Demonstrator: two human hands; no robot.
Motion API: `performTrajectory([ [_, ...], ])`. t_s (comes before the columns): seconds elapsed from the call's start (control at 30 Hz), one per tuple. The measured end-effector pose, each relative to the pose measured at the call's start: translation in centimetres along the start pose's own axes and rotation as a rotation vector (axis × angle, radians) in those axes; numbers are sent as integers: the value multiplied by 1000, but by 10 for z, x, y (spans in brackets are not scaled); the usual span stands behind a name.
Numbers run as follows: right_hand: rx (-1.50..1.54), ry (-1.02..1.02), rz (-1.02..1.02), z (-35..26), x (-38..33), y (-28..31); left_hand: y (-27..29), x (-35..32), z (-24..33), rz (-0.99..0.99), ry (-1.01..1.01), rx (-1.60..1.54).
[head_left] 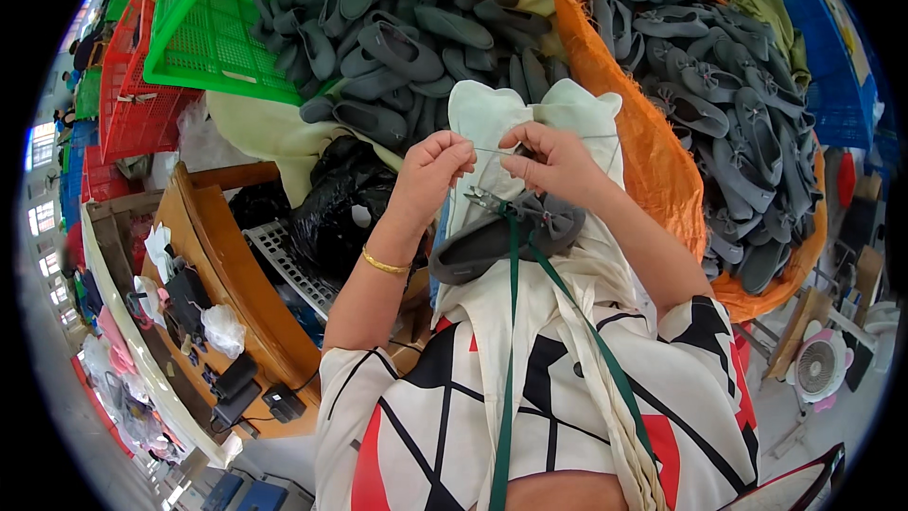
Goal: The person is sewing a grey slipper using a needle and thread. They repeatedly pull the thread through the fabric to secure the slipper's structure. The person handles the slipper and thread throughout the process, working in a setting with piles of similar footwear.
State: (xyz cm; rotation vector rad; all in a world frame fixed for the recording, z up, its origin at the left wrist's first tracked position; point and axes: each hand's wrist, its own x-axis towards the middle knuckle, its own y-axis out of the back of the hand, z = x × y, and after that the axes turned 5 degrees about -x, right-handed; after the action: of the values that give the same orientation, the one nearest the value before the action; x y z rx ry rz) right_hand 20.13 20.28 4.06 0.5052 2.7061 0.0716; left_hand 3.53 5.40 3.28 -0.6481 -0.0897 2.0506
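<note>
Any writing is too small to read. The left hand (439, 165) and right hand (549, 161), fingers pinched narrow, hold a thin dark thread (491, 150) near a dark-grey fabric shoe (471, 250) on cream cloth (478, 303).

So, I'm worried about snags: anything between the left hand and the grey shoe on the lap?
Metal snips on a green strap lie at the far edge of the grey shoe, partly between it and the left hand.
</note>
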Motion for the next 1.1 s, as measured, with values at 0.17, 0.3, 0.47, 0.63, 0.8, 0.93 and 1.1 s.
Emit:
performTrajectory([
  [0.17,-368,299,172,24,-5,-18,6,6,-11,-100,149,-590],
  [0.3,-653,543,195,16,-11,-36,-14,1,-13,36,5,-531],
  [0.47,-319,370,142,-8,-10,-22,-8,1,-30,35,-208,263],
  [0.63,-42,213,53,4,2,0,-8,-14,3,-263,138,121],
  [0.8,25,209,58,6,3,-4,-11,-14,-4,-170,53,112],
  [0.93,38,197,54,7,3,-2,-10,-11,-11,-116,-3,65],
  [1.1,59,177,76,9,2,-2,-17,-7,-21,-44,-229,-1],
])
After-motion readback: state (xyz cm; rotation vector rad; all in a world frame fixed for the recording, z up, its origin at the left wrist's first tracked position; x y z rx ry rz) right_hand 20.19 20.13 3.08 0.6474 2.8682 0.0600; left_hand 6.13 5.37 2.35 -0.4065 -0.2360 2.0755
